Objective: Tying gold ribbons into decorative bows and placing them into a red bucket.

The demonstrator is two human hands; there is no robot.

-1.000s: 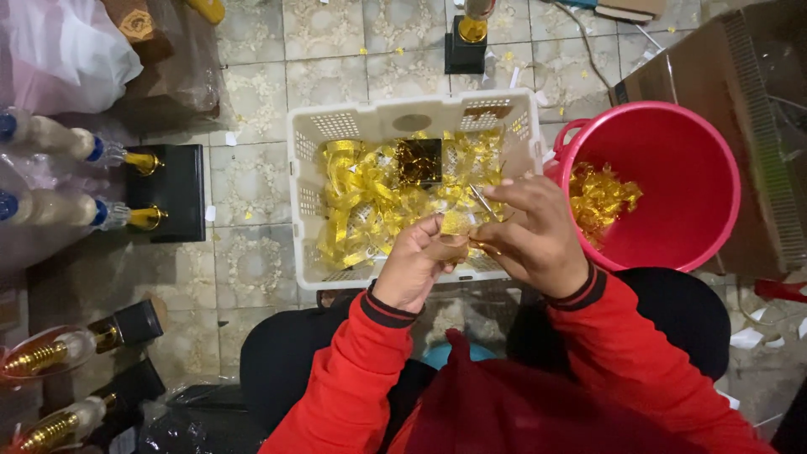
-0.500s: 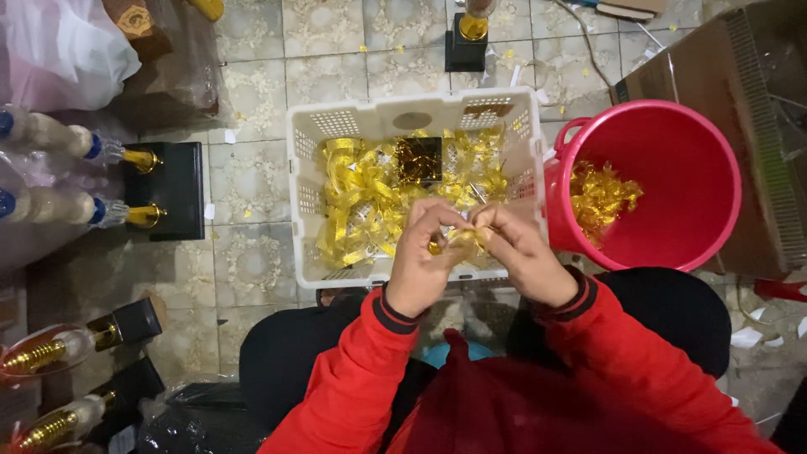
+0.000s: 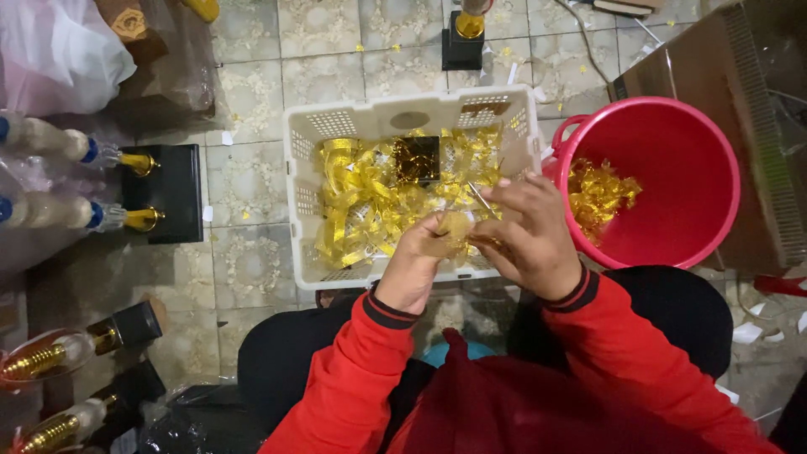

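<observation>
Mid-frame, over the white basket (image 3: 304, 172) of gold ribbon – left hand (image 3: 416, 265) and right hand (image 3: 530, 235) both pinched on one small gold piece (image 3: 458, 227). Red bucket (image 3: 698, 151) right – gold scraps inside.

Bare hands (image 3: 471, 252), long red sleeves (image 3: 353, 378) with dark cuffs edged in red stripe, black trousers (image 3: 277, 353)

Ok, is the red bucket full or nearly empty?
Nearly empty. The red bucket holds only a small heap of gold foil scraps against its left side, and the rest of its red bottom shows bare.
</observation>
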